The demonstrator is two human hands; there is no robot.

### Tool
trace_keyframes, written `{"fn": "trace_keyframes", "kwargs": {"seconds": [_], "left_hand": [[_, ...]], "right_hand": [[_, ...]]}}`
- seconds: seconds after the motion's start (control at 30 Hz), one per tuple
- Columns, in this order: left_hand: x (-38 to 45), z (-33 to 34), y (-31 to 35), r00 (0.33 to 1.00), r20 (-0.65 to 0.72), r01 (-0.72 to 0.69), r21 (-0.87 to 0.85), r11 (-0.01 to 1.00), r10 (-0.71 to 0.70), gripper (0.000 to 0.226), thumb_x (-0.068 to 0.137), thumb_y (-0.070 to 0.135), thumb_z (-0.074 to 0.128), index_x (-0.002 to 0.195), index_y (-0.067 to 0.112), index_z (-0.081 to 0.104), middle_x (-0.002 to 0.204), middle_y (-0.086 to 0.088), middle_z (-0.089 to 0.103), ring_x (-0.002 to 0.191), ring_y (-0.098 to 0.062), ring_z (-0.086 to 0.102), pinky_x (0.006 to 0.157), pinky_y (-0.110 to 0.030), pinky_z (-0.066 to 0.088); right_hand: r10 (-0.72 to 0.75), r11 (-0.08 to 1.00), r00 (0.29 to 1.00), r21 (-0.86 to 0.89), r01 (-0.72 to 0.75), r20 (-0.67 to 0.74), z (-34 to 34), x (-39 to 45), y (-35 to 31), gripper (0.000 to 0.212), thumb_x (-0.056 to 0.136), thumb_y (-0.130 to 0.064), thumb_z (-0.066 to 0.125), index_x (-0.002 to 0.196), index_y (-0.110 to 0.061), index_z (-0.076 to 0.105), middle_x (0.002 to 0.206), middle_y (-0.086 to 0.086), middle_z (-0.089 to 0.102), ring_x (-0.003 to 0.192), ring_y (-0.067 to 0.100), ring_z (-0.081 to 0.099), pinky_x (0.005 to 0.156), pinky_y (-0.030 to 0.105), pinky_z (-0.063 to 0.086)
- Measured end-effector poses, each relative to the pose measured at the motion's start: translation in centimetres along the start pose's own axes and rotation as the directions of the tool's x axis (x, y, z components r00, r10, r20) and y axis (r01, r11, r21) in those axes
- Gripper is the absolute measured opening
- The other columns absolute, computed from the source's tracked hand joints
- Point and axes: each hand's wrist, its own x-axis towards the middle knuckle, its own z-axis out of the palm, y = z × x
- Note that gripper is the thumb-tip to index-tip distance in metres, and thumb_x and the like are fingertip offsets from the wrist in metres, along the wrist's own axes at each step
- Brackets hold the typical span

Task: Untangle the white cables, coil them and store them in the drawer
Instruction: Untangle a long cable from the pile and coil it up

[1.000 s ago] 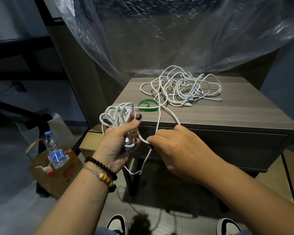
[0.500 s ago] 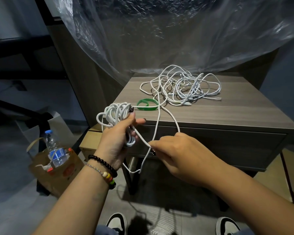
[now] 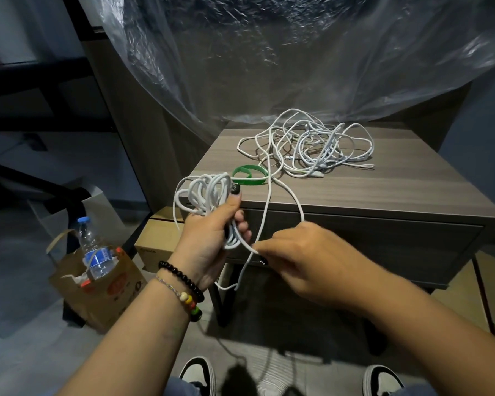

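White cables: we hold one part-wound coil [image 3: 205, 192] in front of the table [image 3: 383, 192]; the tangle [image 3: 312, 147] lies on the tabletop toward the back, well apart from our hands
Step in hand: we judge this as coiling the first cable, with most of the untangling not yet done
Left hand [image 3: 212, 238]: we grip the coil, fingers curled round its lower loops, thumb pressed against the bundle near the top
Right hand [image 3: 306, 258]: we pinch the strand [image 3: 269, 201] just beside the left hand; fingers curled, pointing left, fingertips partly hidden
Strand: it runs from our pinch up over the table edge and into the tangle; a second length [image 3: 293, 198] arcs beside it, and a short loop hangs below the hands
Next move: in our judgement, we bring the pinched length up and over the coil, then slide the right hand back along the strand for more; it calls for a gentle pull, since the strand leads into the tangle and may drag it or tighten a knot
Drawer [image 3: 369, 238]: closed, under the tabletop, right behind our hands; nothing stored yet as far as we can tell
Green strap [image 3: 250, 175]: it lies on the table near the front edge, beside the strand, likely for tying the coil
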Motion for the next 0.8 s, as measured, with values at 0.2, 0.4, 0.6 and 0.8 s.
{"fn": "trace_keyframes", "kwargs": {"seconds": [0.2,0.4,0.6,0.8], "left_hand": [[-0.5,0.2,-0.1,0.998,0.059,-0.035,0.267,0.963,0.020,0.005,0.086,0.006,0.063,0.083,0.008,0.060,0.061,-0.005,0.047,0.048,-0.010,0.042,0.044,-0.019,0.039],[-1.2,0.8,-0.6,0.955,0.293,-0.086,0.414,0.906,-0.043,0.026,0.069,0.018,0.081,0.090,0.015,0.067,0.068,-0.008,0.053,0.051,-0.010,0.046,0.043,-0.021,0.041],[-1.0,0.9,-0.4,0.924,0.382,-0.240,0.539,0.808,0.020,0.028,0.075,0.002,0.077,0.085,0.027,0.074,0.091,-0.015,0.069,0.079,-0.022,0.060,0.063,-0.026,0.052],[-0.9,1.0,-0.6,0.866,0.497,-0.440,0.708,0.553,0.053,0.022,0.078,-0.002,0.073,0.088,0.017,0.067,0.082,-0.005,0.070,0.078,-0.008,0.066,0.069,-0.016,0.054]], "right_hand": [[0.317,0.906,0.882,0.387,-0.173,-0.349,-4.0,0.2,2.3,0.026,0.084,-0.026,0.064,0.109,-0.019,0.070,0.080,-0.007,0.057,0.069,0.009,0.052,0.067,0.016,0.042],[0.392,0.705,0.906,0.685,-0.183,-0.162,-3.7,0.5,1.6,0.039,0.074,-0.016,0.073,0.112,-0.022,0.070,0.085,-0.006,0.056,0.065,0.012,0.050,0.063,0.024,0.045],[0.515,0.743,0.834,0.589,-0.318,-0.199,-3.7,0.8,1.1,0.045,0.073,-0.008,0.081,0.114,-0.021,0.070,0.091,-0.007,0.060,0.064,0.004,0.055,0.068,0.029,0.055],[0.542,0.605,0.839,0.718,-0.344,-0.055,-3.7,0.8,0.7,0.043,0.071,0.010,0.076,0.107,-0.012,0.072,0.088,0.006,0.074,0.077,0.014,0.069,0.076,0.032,0.059]]}}
